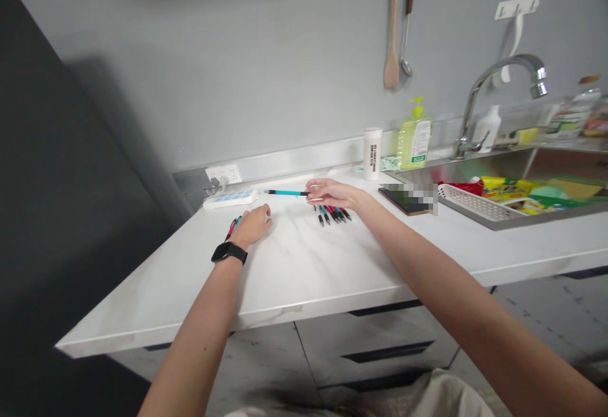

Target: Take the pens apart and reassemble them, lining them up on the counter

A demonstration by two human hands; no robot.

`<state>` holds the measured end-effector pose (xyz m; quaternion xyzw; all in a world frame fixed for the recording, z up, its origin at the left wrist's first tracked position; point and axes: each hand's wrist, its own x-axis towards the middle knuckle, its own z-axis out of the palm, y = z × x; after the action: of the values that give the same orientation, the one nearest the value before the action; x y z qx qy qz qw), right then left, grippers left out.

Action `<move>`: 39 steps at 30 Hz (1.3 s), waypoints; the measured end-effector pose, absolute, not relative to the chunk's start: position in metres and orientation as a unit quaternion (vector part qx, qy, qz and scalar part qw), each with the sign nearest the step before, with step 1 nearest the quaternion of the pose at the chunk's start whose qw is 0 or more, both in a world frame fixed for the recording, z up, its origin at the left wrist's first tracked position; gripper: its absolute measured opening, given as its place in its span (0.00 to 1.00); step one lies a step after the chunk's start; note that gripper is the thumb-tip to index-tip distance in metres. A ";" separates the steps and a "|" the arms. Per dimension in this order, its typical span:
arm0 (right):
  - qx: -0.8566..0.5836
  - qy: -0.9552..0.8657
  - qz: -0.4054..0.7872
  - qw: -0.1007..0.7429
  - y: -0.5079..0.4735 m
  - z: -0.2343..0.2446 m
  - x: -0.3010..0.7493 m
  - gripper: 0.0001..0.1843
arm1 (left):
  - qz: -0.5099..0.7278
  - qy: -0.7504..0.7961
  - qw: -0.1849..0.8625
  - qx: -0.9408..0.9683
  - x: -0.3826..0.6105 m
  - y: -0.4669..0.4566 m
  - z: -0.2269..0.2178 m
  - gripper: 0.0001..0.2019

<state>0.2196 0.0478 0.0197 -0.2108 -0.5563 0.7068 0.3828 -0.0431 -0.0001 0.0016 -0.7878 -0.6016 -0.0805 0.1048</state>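
A light-blue pen [287, 192] with black ends is pinched in the fingers of my right hand [330, 192], held level above the countertop. Below that hand, several pens [335, 215] with black tips lie side by side, some reddish and some blue, partly covered by it. My left hand [254, 225], with a black watch [228, 252] on the wrist, is low over the counter with its fingers curled in; nothing shows in them. Beside it, partly hidden behind the hand, are a pink pen [231, 229] and a blue one.
A white power strip [231, 199] lies by the wall, left of the hands. To the right are a white canister [373, 154], a soap bottle [415, 135] and a phone [403, 199]. Farther right, a sink [498, 222] holds a white basket [475, 203] and colourful packets under a faucet [475, 97].
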 end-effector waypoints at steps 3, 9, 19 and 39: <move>-0.226 -0.556 0.707 0.375 0.047 0.020 0.216 0.18 | -0.085 -0.601 0.100 -0.789 -0.046 0.000 0.001 0.09; -0.235 -0.552 0.708 0.372 0.040 0.024 0.210 0.14 | -0.088 -0.615 0.086 -0.779 -0.048 -0.002 0.001 0.08; -0.279 -0.515 0.711 0.390 0.044 0.016 0.211 0.12 | -0.093 -0.603 0.083 -0.788 -0.049 0.000 0.001 0.08; -0.472 -0.609 0.493 0.404 0.046 -0.013 0.173 0.09 | -0.172 -0.490 0.015 -0.855 -0.013 -0.012 -0.001 0.14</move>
<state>0.1735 0.0464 -0.0127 -0.4721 -0.6090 0.4925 0.4045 -0.0125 -0.0123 -0.0007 -0.8545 -0.4900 -0.1717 0.0150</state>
